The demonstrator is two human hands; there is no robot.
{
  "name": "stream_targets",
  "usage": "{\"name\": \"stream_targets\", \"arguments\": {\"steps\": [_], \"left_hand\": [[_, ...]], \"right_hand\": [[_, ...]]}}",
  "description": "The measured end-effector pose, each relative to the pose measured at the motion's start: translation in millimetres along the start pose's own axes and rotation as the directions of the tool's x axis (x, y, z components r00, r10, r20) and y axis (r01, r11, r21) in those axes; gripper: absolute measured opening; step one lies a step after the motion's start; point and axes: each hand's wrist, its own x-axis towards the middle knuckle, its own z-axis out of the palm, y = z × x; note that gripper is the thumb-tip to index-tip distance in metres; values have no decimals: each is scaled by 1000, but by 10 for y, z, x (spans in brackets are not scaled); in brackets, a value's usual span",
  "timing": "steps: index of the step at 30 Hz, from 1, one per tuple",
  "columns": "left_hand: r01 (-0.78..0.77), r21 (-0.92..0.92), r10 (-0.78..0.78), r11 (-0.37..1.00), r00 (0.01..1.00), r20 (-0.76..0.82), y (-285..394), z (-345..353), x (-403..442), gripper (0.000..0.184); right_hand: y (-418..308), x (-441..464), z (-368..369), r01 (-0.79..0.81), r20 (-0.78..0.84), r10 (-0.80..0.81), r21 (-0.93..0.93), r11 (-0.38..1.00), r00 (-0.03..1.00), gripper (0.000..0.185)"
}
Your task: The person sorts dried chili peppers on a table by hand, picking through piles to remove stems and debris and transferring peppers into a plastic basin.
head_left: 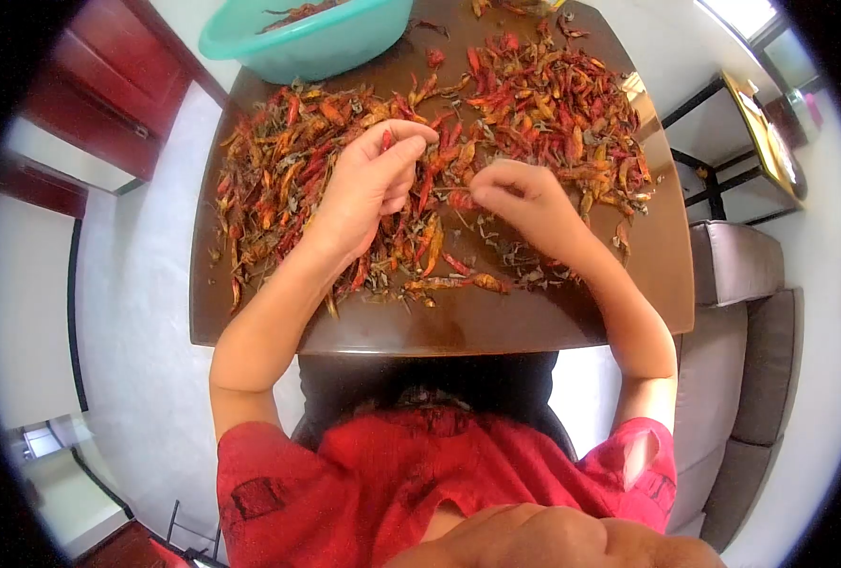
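Observation:
Dried red and orange chili peppers (562, 104) lie heaped with withered leaves and stems on the brown table (628, 303). Over the middle of the heap, my left hand (373, 180) has its fingers curled, with a small red chili (387, 141) showing between thumb and forefinger. To its right, the thumb and forefinger of my right hand (524, 201) are pressed together at the end of a thin stem (453, 189). A reddish chili (459, 200) is just below that stem; whether the two are joined is unclear. My hands are apart.
A turquoise basin (316, 47) with some dried chilies inside stands at the table's far left. Loose chilies (458, 282) lie near the front edge. A grey sofa (718, 379) and a black-framed stand (756, 142) are on the right, a red door (108, 76) on the left.

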Motion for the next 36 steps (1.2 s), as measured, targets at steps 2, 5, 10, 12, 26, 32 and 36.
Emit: {"name": "stream_targets", "arguments": {"steps": [2,5,10,12,26,32,36], "left_hand": [[-9,-7,9,1000,1000,9,-23,2,2,18],[29,77,-32,997,998,49,-63,2,11,15],[58,-10,-58,998,997,49,-158,93,-57,15],[158,-75,-152,985,985,81,-185,101,-68,16],[186,126,-214,974,937,277,-210,88,-94,24],[-258,504,51,824,920,388,-213,99,-58,17],[-277,499,53,821,908,416,-90,176,-155,14]], "right_hand": [[-63,30,-105,-450,123,449,471,758,885,12],[-17,53,-128,-427,177,443,708,562,879,15],[-110,49,-77,-348,161,452,862,368,877,15],[-102,9,-35,-300,40,413,751,588,910,14],[-260,-25,108,-159,-131,226,391,906,965,11],[-256,-67,69,-68,-42,90,383,921,995,19],[-30,-39,-28,-414,407,292,909,-40,865,20]]}}
